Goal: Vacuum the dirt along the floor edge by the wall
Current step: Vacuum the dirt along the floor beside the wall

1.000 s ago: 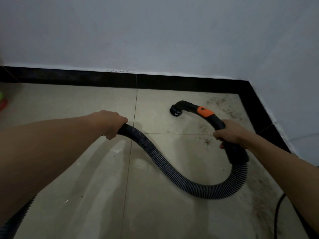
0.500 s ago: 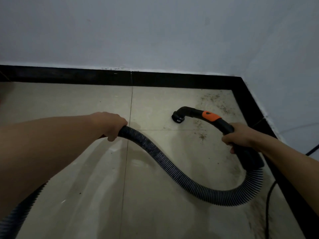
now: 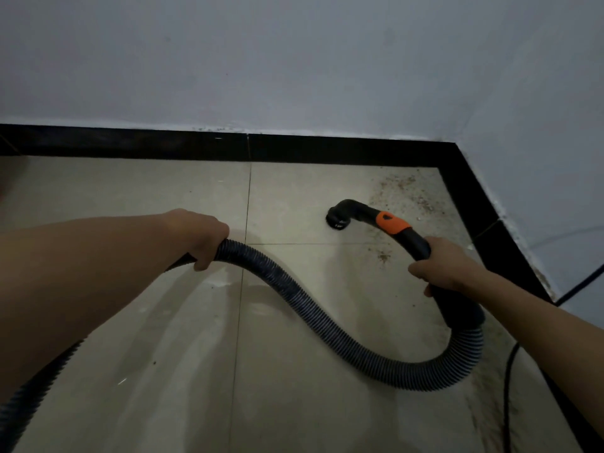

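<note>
A black ribbed vacuum hose [image 3: 327, 325] loops across the beige floor tiles. My left hand [image 3: 199, 235] grips the hose at centre left. My right hand [image 3: 447, 268] grips the black handle with its orange collar [image 3: 392, 223]. The round nozzle end [image 3: 336, 219] points down at the tile, left of the dirt. Brown dirt [image 3: 405, 194] is scattered in the corner by the black skirting, and a small clump [image 3: 383, 256] lies near the handle.
A black skirting board [image 3: 196, 145] runs along the far wall and turns down the right wall [image 3: 510, 243]. A thin black cable [image 3: 508, 387] runs along the right edge of the floor. More grime streaks the floor at lower right.
The handle and my right hand have shifted right, toward the corner wall. The nozzle sits a little nearer the dirt patch. My left hand keeps its grip on the hose.
</note>
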`<state>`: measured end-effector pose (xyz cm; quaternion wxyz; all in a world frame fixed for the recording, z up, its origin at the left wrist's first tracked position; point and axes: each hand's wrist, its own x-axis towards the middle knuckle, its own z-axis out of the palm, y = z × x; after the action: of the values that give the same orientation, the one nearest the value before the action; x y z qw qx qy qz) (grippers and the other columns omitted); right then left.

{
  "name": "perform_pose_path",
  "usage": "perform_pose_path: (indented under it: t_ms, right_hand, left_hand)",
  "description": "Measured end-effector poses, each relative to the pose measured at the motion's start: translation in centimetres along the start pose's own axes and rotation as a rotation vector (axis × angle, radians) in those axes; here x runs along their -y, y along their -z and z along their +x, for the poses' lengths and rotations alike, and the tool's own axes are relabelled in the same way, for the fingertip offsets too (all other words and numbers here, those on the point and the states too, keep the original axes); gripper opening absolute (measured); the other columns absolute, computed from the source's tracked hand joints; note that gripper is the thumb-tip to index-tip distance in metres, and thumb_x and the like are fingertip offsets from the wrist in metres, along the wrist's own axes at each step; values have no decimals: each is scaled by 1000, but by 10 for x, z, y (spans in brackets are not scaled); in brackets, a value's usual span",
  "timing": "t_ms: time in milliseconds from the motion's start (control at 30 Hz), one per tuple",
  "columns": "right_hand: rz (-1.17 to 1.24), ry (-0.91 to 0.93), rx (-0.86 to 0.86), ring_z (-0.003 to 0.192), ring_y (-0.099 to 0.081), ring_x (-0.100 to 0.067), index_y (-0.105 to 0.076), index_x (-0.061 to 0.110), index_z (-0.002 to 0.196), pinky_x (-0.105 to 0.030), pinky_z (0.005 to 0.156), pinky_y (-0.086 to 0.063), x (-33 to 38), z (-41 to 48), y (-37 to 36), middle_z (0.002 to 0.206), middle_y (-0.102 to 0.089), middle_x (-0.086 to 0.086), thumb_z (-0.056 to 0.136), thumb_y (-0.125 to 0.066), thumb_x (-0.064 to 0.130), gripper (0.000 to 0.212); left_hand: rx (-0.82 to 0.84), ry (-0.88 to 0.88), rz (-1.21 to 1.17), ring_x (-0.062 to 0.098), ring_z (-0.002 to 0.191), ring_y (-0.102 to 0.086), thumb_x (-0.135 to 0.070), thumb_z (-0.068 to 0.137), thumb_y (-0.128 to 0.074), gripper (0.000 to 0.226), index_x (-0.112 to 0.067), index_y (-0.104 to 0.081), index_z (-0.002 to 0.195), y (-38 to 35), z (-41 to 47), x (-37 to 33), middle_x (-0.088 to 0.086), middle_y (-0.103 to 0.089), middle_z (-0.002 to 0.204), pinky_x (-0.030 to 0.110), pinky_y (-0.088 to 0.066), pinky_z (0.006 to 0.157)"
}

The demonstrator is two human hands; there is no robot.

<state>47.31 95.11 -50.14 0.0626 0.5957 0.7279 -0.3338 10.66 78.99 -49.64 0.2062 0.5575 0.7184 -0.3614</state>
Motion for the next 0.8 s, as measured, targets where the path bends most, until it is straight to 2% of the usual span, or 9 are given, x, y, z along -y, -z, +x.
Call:
perform_pose_path:
  t_ms: [133, 300, 433, 533, 633, 800]
  right_hand:
    - [45, 57, 116, 50, -69, -28, -54, 13, 97, -28, 45, -52, 11, 6, -6, 77, -64, -15, 80, -67, 9, 22]
    - [37, 29, -16, 48, -70, -24, -51, 15, 101, -28, 44, -52, 31, 21, -19, 85, -65, -16, 84, -68, 13, 24]
    - [49, 152, 160, 48, -69, -26, -53, 17, 96, -28, 45, -52, 60, 30, -36, 81, -63, -16, 80, -67, 9, 23]
    - [83, 120, 48, 46, -68, -25, -53, 13, 101, -27, 42, -51, 78, 48, -44, 84, -64, -16, 82, -69, 11, 25]
    - [149, 39, -77, 51, -68, -29, -53, 9, 108, -33, 45, -54, 93, 74, -43, 86, -64, -17, 83, -71, 11, 31]
    - [164, 85, -99, 44, -67, -25, -55, 11, 107, -36, 49, -58, 142, 112, -54, 86, -64, -14, 80, -73, 12, 32]
  left_hand:
    - [-17, 20, -20, 17, 84, -58, -25, 66, -81, 46, -24, -47, 96, -3, -7, 9, -3, -54, 84, 31, -49, 70]
    - [8, 86, -19, 18, 83, -61, -26, 65, -81, 48, -20, -48, 98, -9, -22, 23, -2, -54, 83, 33, -53, 71]
    - [24, 138, -61, 20, 89, -62, -22, 68, -81, 50, -16, -55, 110, -15, -33, 44, 3, -62, 98, 36, -55, 81]
    - [48, 192, -57, 20, 86, -61, -19, 72, -78, 50, -13, -55, 116, -26, -37, 51, 5, -63, 106, 31, -51, 72]
    - [31, 261, -104, 20, 89, -62, -16, 76, -75, 48, -11, -55, 119, -36, -40, 70, 7, -63, 108, 29, -48, 69]
    - [23, 350, -219, 20, 90, -64, -17, 75, -74, 47, -13, -55, 118, -67, -38, 101, 4, -61, 101, 28, -50, 69]
